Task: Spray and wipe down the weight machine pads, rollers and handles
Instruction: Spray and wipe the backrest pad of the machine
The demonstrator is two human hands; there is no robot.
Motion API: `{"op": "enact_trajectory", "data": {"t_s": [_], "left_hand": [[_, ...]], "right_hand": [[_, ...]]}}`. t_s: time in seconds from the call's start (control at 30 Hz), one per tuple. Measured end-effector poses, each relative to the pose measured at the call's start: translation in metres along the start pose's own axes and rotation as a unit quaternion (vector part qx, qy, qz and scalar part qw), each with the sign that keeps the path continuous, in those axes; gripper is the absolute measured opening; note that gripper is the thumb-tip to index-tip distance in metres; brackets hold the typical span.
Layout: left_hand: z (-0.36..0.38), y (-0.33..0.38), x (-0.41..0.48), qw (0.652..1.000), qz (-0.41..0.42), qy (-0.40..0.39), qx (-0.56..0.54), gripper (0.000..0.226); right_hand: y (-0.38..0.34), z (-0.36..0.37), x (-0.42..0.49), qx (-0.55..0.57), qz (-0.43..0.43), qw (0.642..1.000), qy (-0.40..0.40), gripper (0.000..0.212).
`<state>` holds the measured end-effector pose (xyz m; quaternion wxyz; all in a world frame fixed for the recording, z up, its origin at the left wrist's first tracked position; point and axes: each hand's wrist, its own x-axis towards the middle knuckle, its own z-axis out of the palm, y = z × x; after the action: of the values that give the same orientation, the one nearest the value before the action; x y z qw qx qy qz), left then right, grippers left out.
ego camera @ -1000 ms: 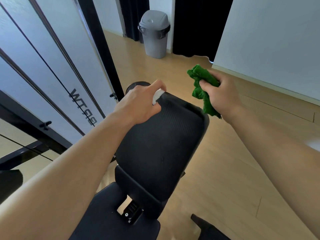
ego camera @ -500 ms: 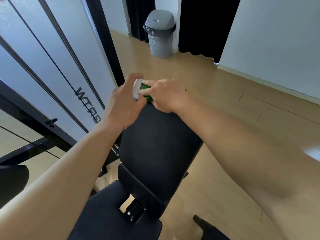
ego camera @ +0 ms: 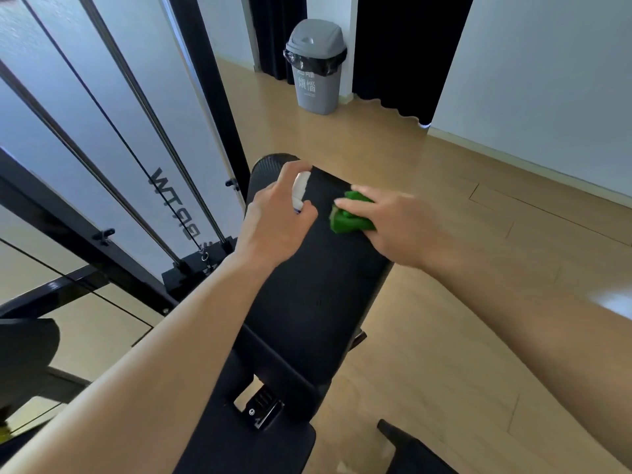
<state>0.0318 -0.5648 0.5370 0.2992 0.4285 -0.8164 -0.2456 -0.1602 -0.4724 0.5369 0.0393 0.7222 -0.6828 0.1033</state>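
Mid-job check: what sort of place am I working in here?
Most likely a small gym or home workout room. The black padded bench being wiped, the cable weight machine with steel guide rods beside it, and the bare wood floor with a grey lidded bin all point that way.

black bench pad point(ego camera: 318, 302): green cloth point(ego camera: 347, 224) on top

Light wooden plank floor point(ego camera: 444, 172) meeting a plain white wall point(ego camera: 547, 80) along a pale skirting board point(ego camera: 513, 158). At the far wall, a grey plastic swing-lid waste bin with a black liner point(ego camera: 316, 70) stands between two black floor-length curtains point(ego camera: 403, 49). Even daylight throughout.
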Motion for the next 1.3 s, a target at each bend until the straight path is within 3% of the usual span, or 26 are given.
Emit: {"op": "enact_trajectory", "data": {"t_s": [0.13, 0.23, 0.37, 0.5, 0.63, 0.73, 0.83, 0.93, 1.0, 1.07, 1.13, 1.3], "left_hand": [[-0.009, -0.003, -0.001, 1.0, -0.018, 0.016, -0.001, 0.048], [-0.007, 0.001, -0.008, 1.0, -0.016, 0.014, -0.001, 0.048], [0.004, 0.011, -0.025, 1.0, -0.004, 0.0, 0.008, 0.049], [0.024, 0.017, -0.056, 1.0, -0.018, -0.005, -0.015, 0.049], [0.049, 0.028, -0.091, 0.999, -0.039, -0.014, -0.033, 0.048], [0.064, 0.037, -0.112, 0.999, -0.033, -0.017, -0.029, 0.045], [0.073, 0.042, -0.122, 1.0, -0.02, -0.008, -0.018, 0.043], [0.083, 0.049, -0.126, 1.0, -0.009, 0.008, -0.009, 0.041], [0.09, 0.054, -0.128, 1.0, -0.003, 0.016, -0.01, 0.04], [0.097, 0.058, -0.13, 1.0, 0.004, 0.023, 0.0, 0.041], [0.102, 0.058, -0.131, 0.999, 0.015, 0.036, 0.03, 0.042], [0.107, 0.048, -0.138, 0.99, 0.044, 0.072, 0.109, 0.043]], "right_hand": [[-0.02, -0.001, 0.088, -0.027, -0.023, 0.997, -0.075, 0.049], [-0.023, 0.0, 0.099, -0.006, -0.032, 0.997, -0.075, 0.042], [-0.001, 0.009, 0.038, 0.01, -0.022, 1.0, 0.008, 0.049], [0.016, 0.019, -0.045, 0.071, 0.063, 0.989, 0.113, 0.054], [-0.016, 0.079, -0.112, 0.165, 0.139, 0.969, 0.12, 0.083], [-0.05, 0.116, -0.16, 0.35, 0.208, 0.91, 0.075, 0.092], [-0.053, 0.114, -0.181, 0.42, 0.331, 0.827, 0.171, 0.076], [-0.038, 0.087, -0.176, 0.484, 0.442, 0.716, 0.241, 0.05], [-0.027, 0.068, -0.166, 0.551, 0.498, 0.626, 0.236, 0.041], [-0.021, 0.057, -0.158, 0.597, 0.514, 0.573, 0.224, 0.039], [-0.021, 0.052, -0.153, 0.614, 0.511, 0.558, 0.228, 0.034], [-0.027, 0.048, -0.148, 0.628, 0.484, 0.558, 0.245, 0.029]]}}
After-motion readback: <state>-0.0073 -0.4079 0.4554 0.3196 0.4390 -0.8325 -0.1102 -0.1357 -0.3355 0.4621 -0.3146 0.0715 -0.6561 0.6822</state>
